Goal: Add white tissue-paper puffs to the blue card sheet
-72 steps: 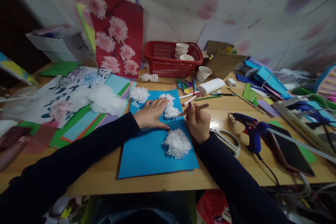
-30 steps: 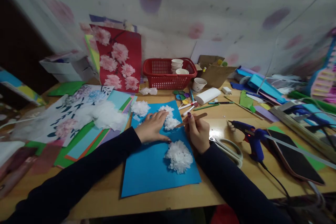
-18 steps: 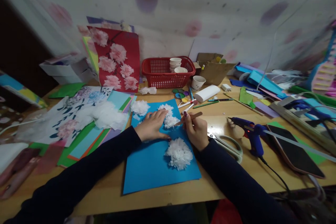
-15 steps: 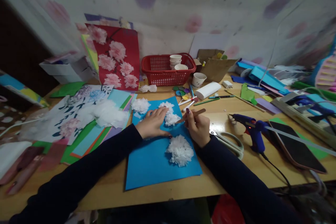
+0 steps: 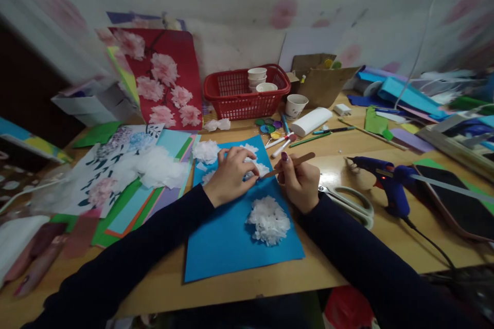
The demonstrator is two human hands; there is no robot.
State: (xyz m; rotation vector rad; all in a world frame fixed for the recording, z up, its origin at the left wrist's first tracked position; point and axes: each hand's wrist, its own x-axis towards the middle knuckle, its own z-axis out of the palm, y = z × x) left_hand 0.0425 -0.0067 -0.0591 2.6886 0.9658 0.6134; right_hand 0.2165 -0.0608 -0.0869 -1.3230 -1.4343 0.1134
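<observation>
A blue sheet (image 5: 222,247) lies on the table, bearing several white crinkled paper flowers. My left hand (image 5: 233,175) rests over its upper part. Its curled thumb and forefinger close on the edge of a white paper flower (image 5: 262,169), which the fingers partly cover. In my right hand (image 5: 300,185) is a flat wooden craft stick (image 5: 304,158), gripped like a pencil, its tip touching or just beside that flower. A fuller white flower (image 5: 269,220) sits below my hands, and another (image 5: 206,152) lies at the sheet's upper left corner.
Scissors (image 5: 349,204) and a blue glue gun (image 5: 380,180) with a lit red light lie on the right, near a phone (image 5: 455,200). Behind stand a red basket (image 5: 247,97) with cups and a red flower picture (image 5: 170,82). Coloured papers (image 5: 135,211) and white fluff (image 5: 158,167) spread left.
My left hand has drawn its spread fingers in, closing thumb and forefinger at the flower by the stick. My right hand keeps the stick there. The view has shifted slightly.
</observation>
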